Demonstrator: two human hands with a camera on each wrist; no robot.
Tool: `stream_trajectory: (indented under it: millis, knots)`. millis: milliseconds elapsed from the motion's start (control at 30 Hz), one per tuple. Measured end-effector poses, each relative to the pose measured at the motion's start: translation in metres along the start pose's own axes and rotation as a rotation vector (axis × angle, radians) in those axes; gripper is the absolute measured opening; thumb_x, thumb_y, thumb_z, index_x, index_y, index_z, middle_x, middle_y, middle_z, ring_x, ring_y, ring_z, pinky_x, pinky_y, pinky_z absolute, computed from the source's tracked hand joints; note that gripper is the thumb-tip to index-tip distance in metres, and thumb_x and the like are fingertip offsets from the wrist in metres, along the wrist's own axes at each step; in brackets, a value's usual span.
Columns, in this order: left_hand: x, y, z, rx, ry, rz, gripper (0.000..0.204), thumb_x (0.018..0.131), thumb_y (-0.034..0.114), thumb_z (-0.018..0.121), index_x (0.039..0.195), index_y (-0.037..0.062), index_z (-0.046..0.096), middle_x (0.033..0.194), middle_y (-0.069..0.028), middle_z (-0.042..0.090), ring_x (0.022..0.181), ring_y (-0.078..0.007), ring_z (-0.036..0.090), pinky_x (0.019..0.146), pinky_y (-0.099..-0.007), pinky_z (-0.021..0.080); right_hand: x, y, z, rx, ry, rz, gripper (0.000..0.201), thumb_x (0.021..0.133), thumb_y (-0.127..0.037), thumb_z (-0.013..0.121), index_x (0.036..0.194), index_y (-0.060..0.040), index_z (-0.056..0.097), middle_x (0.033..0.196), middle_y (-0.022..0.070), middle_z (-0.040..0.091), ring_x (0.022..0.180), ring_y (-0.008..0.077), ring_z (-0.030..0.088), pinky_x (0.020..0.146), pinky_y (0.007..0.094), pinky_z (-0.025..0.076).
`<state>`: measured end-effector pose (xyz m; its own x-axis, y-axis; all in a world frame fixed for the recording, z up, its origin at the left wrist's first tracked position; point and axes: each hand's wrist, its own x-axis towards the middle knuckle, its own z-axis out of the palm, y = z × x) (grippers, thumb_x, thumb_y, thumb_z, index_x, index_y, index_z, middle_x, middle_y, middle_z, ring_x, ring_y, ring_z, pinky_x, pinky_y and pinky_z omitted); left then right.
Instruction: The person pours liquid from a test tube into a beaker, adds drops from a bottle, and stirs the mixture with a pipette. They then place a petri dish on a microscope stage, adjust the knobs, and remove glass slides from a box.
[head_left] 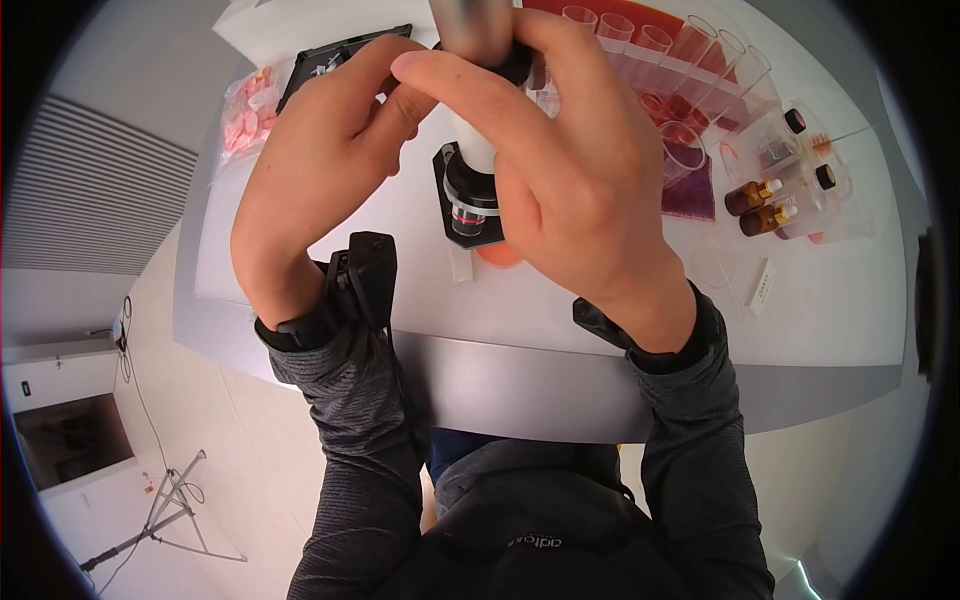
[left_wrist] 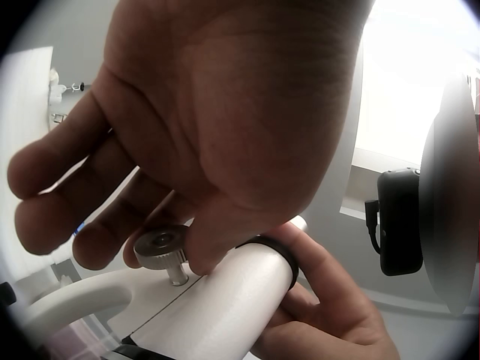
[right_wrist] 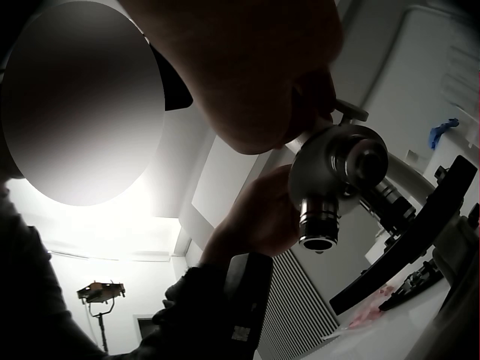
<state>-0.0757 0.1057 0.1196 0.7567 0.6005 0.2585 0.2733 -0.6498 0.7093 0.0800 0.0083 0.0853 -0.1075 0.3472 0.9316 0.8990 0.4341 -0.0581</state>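
Note:
A white microscope stands in front of me; its tube [head_left: 475, 150], objective lens [head_left: 467, 219] and black stage [head_left: 447, 190] show between my hands in the head view. With thumb and finger my left hand [head_left: 320, 150] pinches a knurled metal thumbscrew [left_wrist: 161, 246] on the microscope's arm, its other fingers loosely bent. My right hand [head_left: 590, 165] curls round the upper tube, by a black ring [left_wrist: 279, 255]. A silvery eyepiece tube [head_left: 474, 30] rises above both hands. From below, the right wrist view shows the round nosepiece [right_wrist: 326, 169] with its lenses.
Back right, several clear test tubes [head_left: 700, 40] stand in a rack near a beaker [head_left: 684, 150]. Brown dropper bottles [head_left: 765, 218] lie to the right, a small white box [head_left: 761, 287] nearer me. A bag of pink pieces [head_left: 248, 118] and a black tray [head_left: 318, 65] are at left.

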Motion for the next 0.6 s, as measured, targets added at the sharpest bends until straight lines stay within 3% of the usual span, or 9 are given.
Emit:
stream_trajectory:
  millis: [600]
  knots:
    - [0.001,-0.004,0.000,0.001,-0.011,0.038,0.024,0.098,0.025,0.057,0.104,0.0018,0.058,0.069,-0.0041,0.058,0.057,-0.0117,0.052,0.054,-0.0276,0.042,-0.011,0.012,0.017,0.034,0.060,-0.022,0.036,0.080,-0.003,0.067,0.115,-0.0105,0.069,0.108,0.0187,0.059,0.085,0.0271,0.063,0.067,0.0312,0.053]
